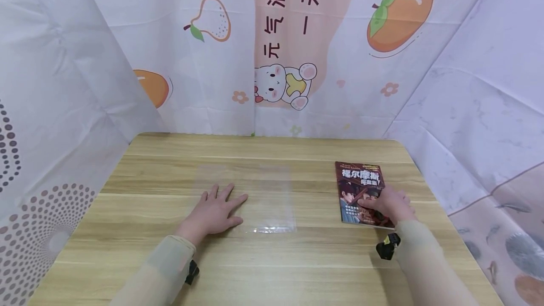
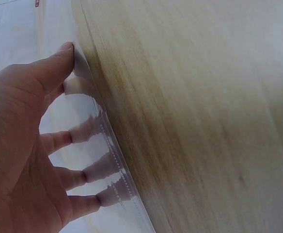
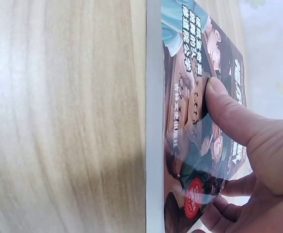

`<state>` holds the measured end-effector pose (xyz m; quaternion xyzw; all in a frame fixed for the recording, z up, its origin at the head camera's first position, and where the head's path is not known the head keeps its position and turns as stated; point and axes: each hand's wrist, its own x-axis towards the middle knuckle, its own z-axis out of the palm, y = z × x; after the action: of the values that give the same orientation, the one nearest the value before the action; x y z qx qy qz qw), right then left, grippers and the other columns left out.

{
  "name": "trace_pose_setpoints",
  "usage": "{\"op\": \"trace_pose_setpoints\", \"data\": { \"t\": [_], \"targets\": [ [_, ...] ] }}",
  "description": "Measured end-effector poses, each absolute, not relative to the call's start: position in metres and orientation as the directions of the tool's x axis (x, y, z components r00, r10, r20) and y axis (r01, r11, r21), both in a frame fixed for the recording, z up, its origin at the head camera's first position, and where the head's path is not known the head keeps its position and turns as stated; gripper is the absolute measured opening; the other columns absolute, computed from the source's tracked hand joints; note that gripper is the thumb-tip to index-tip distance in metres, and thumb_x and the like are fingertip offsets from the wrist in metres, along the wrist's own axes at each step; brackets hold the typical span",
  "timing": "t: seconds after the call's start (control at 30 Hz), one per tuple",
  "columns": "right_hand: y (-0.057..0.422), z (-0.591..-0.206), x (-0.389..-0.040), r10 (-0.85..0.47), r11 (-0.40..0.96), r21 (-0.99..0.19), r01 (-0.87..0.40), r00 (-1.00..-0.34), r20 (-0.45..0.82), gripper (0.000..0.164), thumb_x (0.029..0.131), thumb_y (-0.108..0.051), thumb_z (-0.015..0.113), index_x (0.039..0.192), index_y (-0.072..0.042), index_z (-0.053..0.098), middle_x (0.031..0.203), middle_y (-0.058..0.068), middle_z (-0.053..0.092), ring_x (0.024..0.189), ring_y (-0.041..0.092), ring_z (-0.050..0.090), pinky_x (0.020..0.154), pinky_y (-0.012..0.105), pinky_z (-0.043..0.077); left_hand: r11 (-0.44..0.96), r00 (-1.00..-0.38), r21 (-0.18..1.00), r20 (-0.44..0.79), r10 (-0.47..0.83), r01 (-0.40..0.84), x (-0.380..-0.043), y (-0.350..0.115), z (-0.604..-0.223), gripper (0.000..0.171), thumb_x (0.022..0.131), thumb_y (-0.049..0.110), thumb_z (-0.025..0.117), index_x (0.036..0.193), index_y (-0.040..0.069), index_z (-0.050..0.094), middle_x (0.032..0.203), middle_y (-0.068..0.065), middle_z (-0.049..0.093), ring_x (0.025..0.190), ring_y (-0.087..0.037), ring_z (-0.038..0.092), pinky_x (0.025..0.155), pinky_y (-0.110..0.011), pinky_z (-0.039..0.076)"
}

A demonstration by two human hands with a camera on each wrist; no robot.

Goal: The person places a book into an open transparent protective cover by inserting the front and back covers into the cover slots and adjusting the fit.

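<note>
On the left half of the table lies a clear flat plastic sleeve (image 1: 272,197), its near edge shining. My left hand (image 1: 214,211) rests on its left part with fingers spread and fairly straight. In the left wrist view those fingers meet the glossy plastic (image 2: 115,170), which mirrors them. A book (image 1: 350,190) with a dark illustrated cover and white Chinese title lies flat at the right. My right hand (image 1: 390,202) grips its right side. The right wrist view shows the thumb (image 3: 221,97) on the cover and the other fingers curled at the edge, their tips partly hidden.
The wood-grain table (image 1: 263,259) has rounded far corners. A printed curtain (image 1: 204,70) hangs along its far edge, and pale cloths hang at both sides. Small black devices are strapped at both wrists.
</note>
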<state>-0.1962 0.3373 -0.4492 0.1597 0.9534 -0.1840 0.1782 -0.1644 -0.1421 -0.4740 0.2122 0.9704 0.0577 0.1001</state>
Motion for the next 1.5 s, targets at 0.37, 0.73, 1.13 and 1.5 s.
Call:
{"op": "trace_pose_setpoints", "data": {
  "t": [0.37, 0.73, 1.13, 1.5],
  "targets": [
    [0.341, -0.45, -0.204, 0.233, 0.935, -0.163, 0.315, -0.892, -0.388, 0.103, 0.07, -0.074, 0.065, 0.101, 0.023, 0.05, 0.095, 0.035, 0.053, 0.079, 0.04, 0.048, 0.063, 0.044, 0.048, 0.904, -0.889, 0.166, -0.184, 0.42, 0.393, -0.164, -0.141, -0.472, 0.063, 0.092, 0.058, 0.052, 0.148, 0.037, 0.034, 0.157, -0.015, 0.02, 0.134, -0.056, 0.016, 0.104, -0.072, 0.023],
    [0.347, -0.449, -0.203, 0.159, 0.953, -0.176, 0.247, -0.901, -0.403, 0.086, 0.072, -0.073, 0.065, 0.083, 0.012, 0.062, 0.085, 0.026, 0.057, 0.068, 0.029, 0.051, 0.062, 0.041, 0.05, 0.905, -0.889, 0.169, -0.186, 0.418, 0.39, -0.164, -0.141, -0.472, 0.062, 0.092, 0.058, 0.052, 0.148, 0.037, 0.034, 0.157, -0.015, 0.021, 0.134, -0.056, 0.016, 0.104, -0.072, 0.023],
    [0.345, -0.448, -0.201, 0.201, 0.948, -0.146, 0.284, -0.885, -0.419, 0.106, 0.07, -0.077, 0.062, 0.101, 0.024, 0.056, 0.103, 0.041, 0.054, 0.072, 0.033, 0.053, 0.061, 0.042, 0.052, 0.905, -0.889, 0.173, -0.187, 0.418, 0.389, -0.164, -0.141, -0.472, 0.062, 0.092, 0.058, 0.052, 0.148, 0.038, 0.034, 0.158, -0.015, 0.02, 0.135, -0.055, 0.015, 0.104, -0.072, 0.022],
    [0.337, -0.443, -0.199, 0.284, 0.922, -0.136, 0.362, -0.873, -0.398, 0.12, 0.071, -0.075, 0.065, 0.113, 0.03, 0.027, 0.096, 0.044, 0.048, 0.082, 0.044, 0.05, 0.073, 0.051, 0.049, 0.906, -0.888, 0.18, -0.198, 0.415, 0.383, -0.163, -0.14, -0.47, 0.063, 0.092, 0.057, 0.053, 0.148, 0.037, 0.034, 0.158, -0.016, 0.019, 0.135, -0.056, 0.014, 0.103, -0.073, 0.021]
  ]
}}
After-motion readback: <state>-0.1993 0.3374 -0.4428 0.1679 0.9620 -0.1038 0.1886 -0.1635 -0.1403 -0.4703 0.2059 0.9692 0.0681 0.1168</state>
